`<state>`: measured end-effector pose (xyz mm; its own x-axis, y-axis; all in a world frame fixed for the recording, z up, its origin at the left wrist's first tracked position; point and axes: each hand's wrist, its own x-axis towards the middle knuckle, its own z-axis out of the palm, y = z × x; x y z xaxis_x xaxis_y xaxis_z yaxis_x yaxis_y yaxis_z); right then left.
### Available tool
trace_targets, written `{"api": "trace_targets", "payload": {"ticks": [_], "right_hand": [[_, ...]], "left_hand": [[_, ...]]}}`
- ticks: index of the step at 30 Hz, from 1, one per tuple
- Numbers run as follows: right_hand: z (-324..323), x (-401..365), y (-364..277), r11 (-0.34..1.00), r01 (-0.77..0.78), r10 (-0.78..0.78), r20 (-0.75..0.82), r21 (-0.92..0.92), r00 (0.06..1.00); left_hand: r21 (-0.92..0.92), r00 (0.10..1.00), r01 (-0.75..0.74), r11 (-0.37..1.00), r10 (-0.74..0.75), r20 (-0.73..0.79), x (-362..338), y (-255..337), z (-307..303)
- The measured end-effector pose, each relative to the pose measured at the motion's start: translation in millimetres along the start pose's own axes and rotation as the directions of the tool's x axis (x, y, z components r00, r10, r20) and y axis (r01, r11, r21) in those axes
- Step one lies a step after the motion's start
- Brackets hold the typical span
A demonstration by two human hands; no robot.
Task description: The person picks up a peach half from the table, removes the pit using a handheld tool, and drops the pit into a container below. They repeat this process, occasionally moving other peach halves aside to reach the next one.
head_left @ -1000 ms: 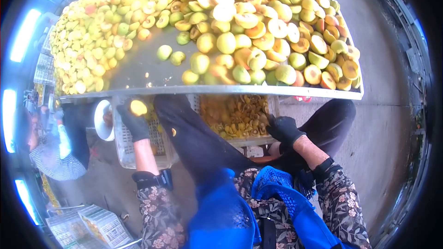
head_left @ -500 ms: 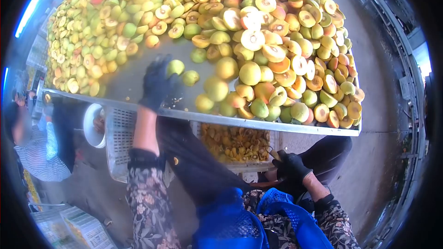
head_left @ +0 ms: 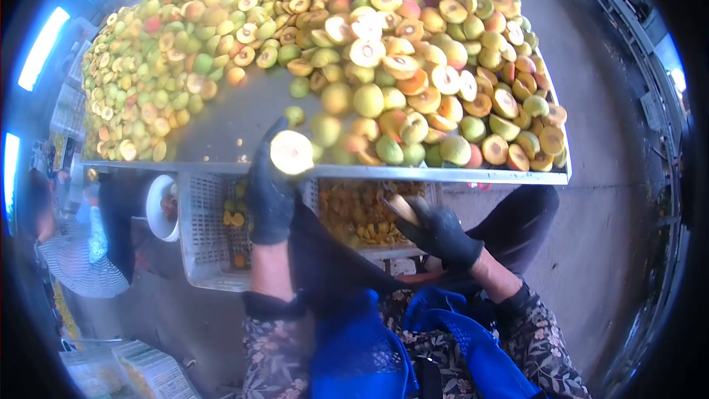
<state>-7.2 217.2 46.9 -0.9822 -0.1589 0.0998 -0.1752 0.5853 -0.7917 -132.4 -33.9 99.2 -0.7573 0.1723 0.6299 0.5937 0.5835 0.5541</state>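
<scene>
My left hand (head_left: 272, 192), in a black glove, is closed on a halved peach (head_left: 292, 152), its pale cut face turned up, just over the table's near edge. Lower and to the right, my gloved right hand (head_left: 447, 236) grips a pitting tool (head_left: 402, 208) by its light handle. The thin metal end is hard to make out here. Beyond both hands, a large heap of halved peaches (head_left: 443, 77) covers much of the metal table (head_left: 229, 118), some cut side up with the stone area showing.
Below the table edge stand a grey plastic crate (head_left: 199, 229) with a few fruit pieces and another crate of peach scraps (head_left: 354, 214). A white bucket (head_left: 161, 210) is at the left, near another person (head_left: 81, 251). My knees are under the table.
My left hand has drawn back from the tabletop toward me, now with a peach half in it. My right hand has risen leftward with the tool. The view has shifted slightly.
</scene>
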Motion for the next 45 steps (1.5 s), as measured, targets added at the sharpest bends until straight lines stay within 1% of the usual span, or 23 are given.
{"api": "trace_targets", "payload": {"ticks": [2, 3, 5, 7, 8, 11, 13, 15, 16, 18, 19, 21, 26, 29, 31, 33, 35, 36, 39, 41, 42, 43, 45], "right_hand": [[-6.1, 12.0, -23.8, 0.981, 0.063, -0.05, -0.073, 0.184, 0.996], [-6.8, 13.5, -30.1, 0.964, 0.08, -0.056, -0.099, 0.253, 0.994], [-8.3, 12.3, -43.1, 0.935, 0.175, -0.12, -0.187, 0.309, 0.975], [-9.6, 6.0, -53.8, 0.936, 0.262, -0.199, -0.264, 0.233, 0.944], [-12.8, -0.5, -59.4, 0.97, 0.243, -0.232, -0.277, 0.004, 0.932], [-13.0, -12.5, -61.3, 0.959, 0.279, -0.278, -0.305, -0.041, 0.911], [-14.8, -17.8, -64.8, 0.963, 0.257, -0.268, -0.33, -0.078, 0.905], [-13.7, -22.2, -66.6, 0.966, 0.241, -0.259, -0.319, -0.093, 0.912], [-12.8, -23.8, -67.1, 0.967, 0.237, -0.254, -0.298, -0.092, 0.92], [-8.4, -26.0, -69.9, 0.972, 0.227, -0.235, -0.291, -0.063, 0.927], [-4.2, -26.9, -72.3, 0.975, 0.221, -0.221, -0.306, -0.035, 0.926], [1.6, -28.4, -71.5, 0.975, 0.213, -0.181, -0.316, 0.07, 0.931], [-4.4, -32.1, -70.6, 0.955, 0.18, -0.13, -0.21, 0.235, 0.969], [-9.9, -36.1, -59.6, 0.963, 0.239, -0.223, -0.125, 0.128, 0.967], [-11.1, -30.0, -51.6, 0.922, 0.039, -0.066, 0.057, 0.386, 0.996], [-6.9, -29.1, -50.1, 0.825, -0.104, 0.028, 0.144, 0.556, 0.989], [0.0, -31.3, -52.6, 0.723, -0.151, 0.098, 0.116, 0.674, 0.988], [3.7, -33.3, -51.9, 0.758, -0.104, 0.068, 0.08, 0.644, 0.994], [15.5, -42.4, -46.2, 0.902, 0.019, -0.021, -0.001, 0.432, 1.0], [13.8, -42.6, -38.3, 0.991, 0.088, -0.086, -0.03, 0.099, 0.996], [11.9, -40.5, -39.1, 0.983, 0.127, -0.121, -0.049, 0.131, 0.991], [9.2, -37.9, -42.3, 0.917, 0.1, -0.103, -0.014, 0.385, 0.995], [5.2, -33.9, -48.7, 0.604, 0.007, -0.103, 0.069, 0.797, 0.992]], "left_hand": [[-0.046, 0.996, -0.036, 0.998, 0.039, 0.075, -15.9, 20.1, 5.4], [-0.303, 0.983, 0.169, 0.938, -0.135, 0.128, -20.6, 38.3, 12.7], [-0.751, 0.854, 0.457, 0.477, -0.471, 0.221, -29.7, 74.7, 27.6], [-0.354, 0.958, 0.281, 0.892, -0.284, 0.044, -34.9, 87.5, 40.2], [-0.169, 0.97, 0.245, 0.955, -0.239, 0.054, -36.7, 98.3, 36.6], [-0.126, 0.951, 0.305, 0.944, -0.308, -0.008, -39.6, 119.3, 40.6], [-0.249, 0.973, 0.219, 0.943, -0.231, -0.021, -40.7, 131.8, 45.4], [-0.074, 0.993, 0.112, 0.991, -0.114, -0.037, -43.4, 135.3, 45.3], [0.164, 0.999, 0.037, 0.986, -0.034, -0.024, -45.1, 133.5, 42.1], [0.159, 0.997, 0.079, 0.984, -0.076, -0.03, -47.8, 136.0, 42.8], [-0.085, 0.98, 0.194, 0.977, -0.197, -0.038, -49.1, 142.2, 47.2], [-0.214, 0.961, 0.259, 0.942, -0.273, -0.039, -49.0, 148.7, 47.1], [0.178, 0.999, 0.014, 0.984, -0.006, -0.049, -51.9, 144.9, 41.7], [-0.203, 0.99, 0.056, 0.978, -0.028, 0.142, -46.7, 129.2, 32.1], [-0.526, 0.922, 0.383, 0.759, -0.28, 0.267, -46.8, 128.3, 34.1], [-0.634, 0.864, 0.496, 0.593, -0.409, 0.293, -45.1, 133.7, 38.0], [-0.562, 0.896, 0.429, 0.707, -0.411, 0.168, -43.3, 144.0, 42.1], [-0.485, 0.919, 0.381, 0.787, -0.379, 0.107, -43.0, 144.0, 41.5], [-0.542, 0.845, 0.519, 0.662, -0.492, 0.208, -46.4, 133.1, 35.2], [-0.242, 0.884, 0.454, 0.858, -0.398, 0.246, -43.9, 128.6, 26.7], [-0.231, 0.882, 0.449, 0.863, -0.387, 0.269, -42.5, 127.9, 26.3], [-0.221, 0.88, 0.444, 0.869, -0.376, 0.291, -41.3, 127.1, 25.8], [-0.469, 0.861, 0.5, 0.728, -0.358, 0.362, -41.8, 121.2, 26.3]]}}
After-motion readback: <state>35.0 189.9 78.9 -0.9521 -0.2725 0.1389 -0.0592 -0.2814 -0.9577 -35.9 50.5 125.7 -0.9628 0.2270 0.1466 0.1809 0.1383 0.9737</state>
